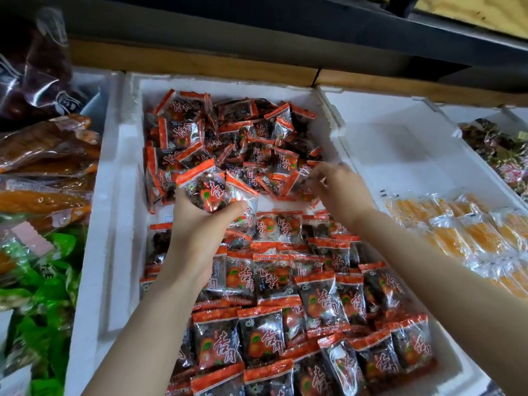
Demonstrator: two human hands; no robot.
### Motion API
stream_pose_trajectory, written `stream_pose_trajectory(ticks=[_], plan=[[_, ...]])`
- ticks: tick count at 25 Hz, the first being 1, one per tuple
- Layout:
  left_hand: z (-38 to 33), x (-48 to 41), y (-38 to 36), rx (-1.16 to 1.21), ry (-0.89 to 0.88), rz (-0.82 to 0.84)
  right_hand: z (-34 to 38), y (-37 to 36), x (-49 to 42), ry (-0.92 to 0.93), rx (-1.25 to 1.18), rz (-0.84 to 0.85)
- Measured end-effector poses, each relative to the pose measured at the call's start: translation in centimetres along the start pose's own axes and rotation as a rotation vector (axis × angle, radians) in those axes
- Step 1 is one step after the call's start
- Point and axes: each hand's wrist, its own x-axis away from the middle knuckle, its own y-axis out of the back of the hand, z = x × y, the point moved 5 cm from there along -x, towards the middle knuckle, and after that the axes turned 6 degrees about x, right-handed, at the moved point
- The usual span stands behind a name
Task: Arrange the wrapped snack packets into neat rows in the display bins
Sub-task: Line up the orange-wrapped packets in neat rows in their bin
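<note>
A white foam bin point(114, 212) holds red-and-clear snack packets. Neat rows of packets point(314, 304) fill its near half, and a loose pile of packets point(237, 138) lies in its far half. My left hand point(200, 224) is raised over the middle of the bin and grips a small stack of packets point(214, 190). My right hand point(337, 187) reaches into the right edge of the loose pile, its fingertips pinching one packet point(307, 178) there.
A second foam bin point(400, 138) on the right holds orange packets point(471, 232) at its near end. Dark wrapped sweets point(497, 144) lie further right. Large orange and green bags point(43, 181) are stacked on the left. A dark shelf point(285, 32) overhangs the back.
</note>
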Motion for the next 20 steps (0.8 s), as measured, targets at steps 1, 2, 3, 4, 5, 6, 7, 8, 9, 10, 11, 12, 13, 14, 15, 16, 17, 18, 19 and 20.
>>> stream_pose_trajectory(ticks=[1, 2, 3, 4, 5, 6, 7, 8, 9, 10, 11, 12, 13, 14, 15, 16, 17, 18, 19, 20], plan=[[0.0, 0.0, 0.0, -0.003, -0.004, 0.004, -0.4, 1.0, 0.4, -0.047, -0.078, -0.002], [0.0, 0.0, -0.1, -0.004, -0.006, 0.009, -0.6, 2.0, 1.0, -0.099, -0.162, 0.019], [0.0, 0.1, -0.2, -0.004, -0.006, 0.012, -0.8, 2.8, 1.7, -0.153, -0.249, 0.053], [0.0, 0.1, -0.3, -0.004, -0.003, 0.015, -0.8, 3.5, 2.6, -0.212, -0.351, 0.098], [0.1, 0.1, -0.4, -0.009, 0.0, 0.018, -0.6, 3.8, 3.6, -0.277, -0.469, 0.155], [0.1, 0.2, -0.5, -0.02, 0.008, 0.021, -0.3, 3.9, 4.8, -0.348, -0.603, 0.215], [0.2, 0.3, -0.6, -0.03, 0.021, 0.027, 0.2, 3.9, 6.0, -0.419, -0.752, 0.265], [0.2, 0.5, -0.8, -0.036, 0.038, 0.037, 0.8, 3.7, 7.0, -0.482, -0.899, 0.304], [0.3, 0.7, -1.1, -0.04, 0.058, 0.054, 1.5, 3.6, 8.0, -0.522, -1.018, 0.334], [0.4, 1.0, -1.4, -0.052, 0.079, 0.075, 2.3, 3.5, 8.6, -0.534, -1.11, 0.366], [0.6, 1.2, -1.7, -0.069, 0.094, 0.095, 3.1, 3.3, 9.1, -0.527, -1.189, 0.401], [0.8, 1.4, -1.9, -0.087, 0.105, 0.107, 3.9, 3.2, 9.4, -0.518, -1.253, 0.442], [1.0, 1.6, -2.1, -0.098, 0.11, 0.116, 4.5, 3.0, 9.5, -0.508, -1.291, 0.48], [1.1, 1.7, -2.2, -0.111, 0.108, 0.132, 5.0, 2.9, 9.6, -0.487, -1.298, 0.507], [1.3, 1.7, -2.3, -0.129, 0.102, 0.151, 5.3, 2.8, 9.6, -0.459, -1.266, 0.529], [1.4, 1.8, -2.4, -0.15, 0.094, 0.167, 5.5, 2.9, 9.6, -0.427, -1.22, 0.543], [1.4, 1.9, -2.6, -0.167, 0.089, 0.173, 5.6, 3.0, 9.6, -0.395, -1.181, 0.556], [1.4, 2.0, -2.7, -0.172, 0.087, 0.176, 5.4, 3.2, 9.4, -0.375, -1.148, 0.561], [1.5, 2.1, -2.8, -0.168, 0.09, 0.178, 4.8, 3.2, 9.1, -0.377, -1.126, 0.554], [1.5, 2.0, -2.8, -0.163, 0.095, 0.179, 3.8, 3.3, 8.6, -0.407, -1.095, 0.519]])
